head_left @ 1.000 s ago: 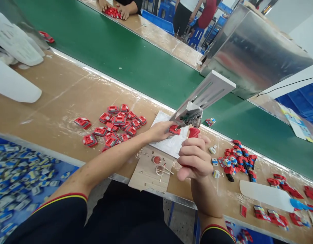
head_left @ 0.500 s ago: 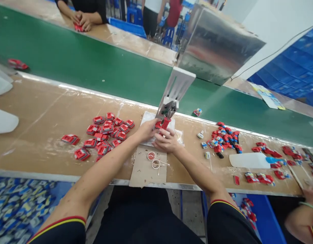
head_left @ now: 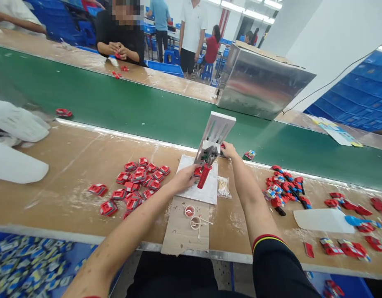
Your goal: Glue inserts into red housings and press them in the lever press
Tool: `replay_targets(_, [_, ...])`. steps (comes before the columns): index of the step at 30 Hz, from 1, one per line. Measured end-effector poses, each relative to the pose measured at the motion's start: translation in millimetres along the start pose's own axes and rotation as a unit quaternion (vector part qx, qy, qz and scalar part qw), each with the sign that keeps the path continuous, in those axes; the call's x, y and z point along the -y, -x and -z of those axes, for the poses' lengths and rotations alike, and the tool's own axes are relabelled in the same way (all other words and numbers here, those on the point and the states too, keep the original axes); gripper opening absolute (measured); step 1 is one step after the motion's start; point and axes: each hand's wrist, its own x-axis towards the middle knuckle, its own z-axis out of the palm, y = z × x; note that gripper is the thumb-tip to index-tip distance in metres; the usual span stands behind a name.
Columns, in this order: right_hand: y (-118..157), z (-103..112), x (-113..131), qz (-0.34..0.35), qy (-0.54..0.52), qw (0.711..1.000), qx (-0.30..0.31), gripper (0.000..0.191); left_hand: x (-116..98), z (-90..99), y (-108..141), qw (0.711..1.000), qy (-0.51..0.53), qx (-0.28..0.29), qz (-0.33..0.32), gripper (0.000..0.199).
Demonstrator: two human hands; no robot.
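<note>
A white upright clamp fixture with a red-handled toggle clamp stands on a pale board. My left hand is at its base, fingers closed on a red toy part beside the clamp handle. Behind the fixture, by the belt's near edge, my right hand is closed round a red and dark toy car body, mostly hidden by the fixture and fingers. To the left lies a pile of red and grey toy car bodies.
Near me, two small cups and cotton swabs sit on cardboard. A swab bag lies right of the board. Red-blue toy parts and a white bottle are further right. A green belt runs beyond; a co-worker sits across.
My right hand has left the front of the clamp and reached forward and right behind the fixture. My left hand stays at the base. The view has tilted up.
</note>
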Motion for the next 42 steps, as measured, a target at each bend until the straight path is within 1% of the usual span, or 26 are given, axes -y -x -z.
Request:
replay_targets(2, [1, 0, 0, -0.007, -0.016, 1.0, 0.012, 0.041, -3, 4.1, 3, 1.0, 0.015, 0.006, 0.001, 0.049])
replay_targets(3, [8, 5, -1, -0.006, -0.025, 1.0, 0.008, 0.038, -5, 7.8, 9, 1.0, 0.024, 0.004, 0.001, 0.055])
replay_targets(5, [37, 24, -2, 0.004, -0.045, 0.999, -0.019, 0.035, -16, 16.9, 33, 0.998, 0.053, -0.032, 0.01, 0.066])
replay_targets(6, [59, 38, -1, 0.011, -0.055, 0.998, -0.034, 0.036, -25, 20.9, 51, 0.994, 0.078, -0.069, 0.019, 0.068])
replay_targets(7, [87, 52, 2, 0.023, -0.067, 0.996, -0.047, 0.039, -37, 23.5, 73, 0.987, 0.112, -0.113, 0.036, 0.064])
replay_targets(8, [120, 66, 9, 0.037, -0.079, 0.995, -0.052, 0.041, -50, 23.7, 95, 0.976, 0.147, -0.152, 0.058, 0.057])
replay_targets(9, [157, 77, 21, 0.06, -0.091, 0.993, -0.043, 0.04, -64, 20.9, 118, 0.965, 0.189, -0.169, 0.069, 0.051])
replay_targets(10, [195, 86, 35, 0.103, -0.111, 0.988, -0.025, 0.036, -79, 14.9, 140, 0.952, 0.249, -0.161, 0.069, 0.047])
replay_targets(11, [232, 90, 53, 0.195, -0.154, 0.969, -0.005, 0.032, -94, 5.8, 159, 0.937, 0.318, -0.133, 0.059, 0.049])
replay_targets(12, [266, 91, 73, 0.268, -0.179, 0.946, 0.011, 0.035, -107, -5.5, 175, 0.919, 0.379, -0.099, 0.051, 0.056])
replay_targets(13, [295, 88, 92, 0.303, -0.186, 0.935, 0.014, 0.04, -118, -18.2, 187, 0.903, 0.421, -0.072, 0.047, 0.06])
replay_targets(14, [317, 83, 109, 0.326, -0.186, 0.927, 0.016, 0.041, -126, -31.0, 196, 0.893, 0.444, -0.06, 0.046, 0.059])
replay_targets(16, [343, 68, 130, 0.344, -0.184, 0.921, 0.004, 0.042, -132, -52.4, 206, 0.882, 0.459, -0.082, 0.063, 0.046])
replay_targets(18, [350, 51, 129, 0.313, -0.182, 0.932, -0.021, 0.048, -125, -63.1, 212, 0.86, 0.484, -0.135, 0.09, 0.036])
replay_targets(20, [348, 37, 112, 0.242, -0.178, 0.953, -0.037, 0.051, -113, -62.1, 216, 0.819, 0.529, -0.184, 0.121, 0.036])
replay_targets(21, [345, 31, 101, 0.206, -0.176, 0.962, -0.035, 0.046, -106, -58.6, 217, 0.803, 0.546, -0.2, 0.134, 0.036])
replay_targets(23, [342, 21, 84, 0.154, -0.179, 0.972, -0.014, 0.031, -94, -49.9, 219, 0.788, 0.556, -0.216, 0.152, 0.037])
replay_targets(25, [338, 14, 76, 0.137, -0.191, 0.972, 0.006, 0.016, -86, -44.0, 220, 0.793, 0.549, -0.211, 0.156, 0.034])
replay_targets(27, [334, 9, 78, 0.142, -0.204, 0.969, 0.009, 0.009, -81, -43.4, 218, 0.808, 0.532, -0.207, 0.145, 0.034])
replay_targets(30, [324, 7, 91, 0.181, -0.2, 0.963, 0.01, 0.013, -78, -48.0, 217, 0.838, 0.492, -0.2, 0.127, 0.032])
replay_targets(33, [311, 6, 103, 0.237, -0.192, 0.951, 0.045, 0.013, -76, -51.2, 218, 0.864, 0.45, -0.191, 0.123, 0.034])
replay_targets(35, [306, 6, 107, 0.257, -0.204, 0.942, 0.068, 0.014, -74, -51.1, 220, 0.873, 0.428, -0.198, 0.124, 0.039])
replay_targets(36, [305, 7, 107, 0.256, -0.213, 0.94, 0.069, 0.015, -74, -50.8, 221, 0.875, 0.421, -0.203, 0.124, 0.043])
replay_targets(38, [307, 13, 108, 0.229, -0.238, 0.943, 0.042, 0.018, -74, -50.2, 223, 0.878, 0.413, -0.208, 0.122, 0.047])
replay_targets(40, [313, 21, 111, 0.186, -0.289, 0.939, -0.02, 0.021, -75, -50.6, 223, 0.881, 0.412, -0.205, 0.112, 0.046])
replay_targets(42, [321, 27, 118, 0.15, -0.362, 0.917, -0.079, 0.022, -77, -52.2, 223, 0.881, 0.419, -0.197, 0.096, 0.042])
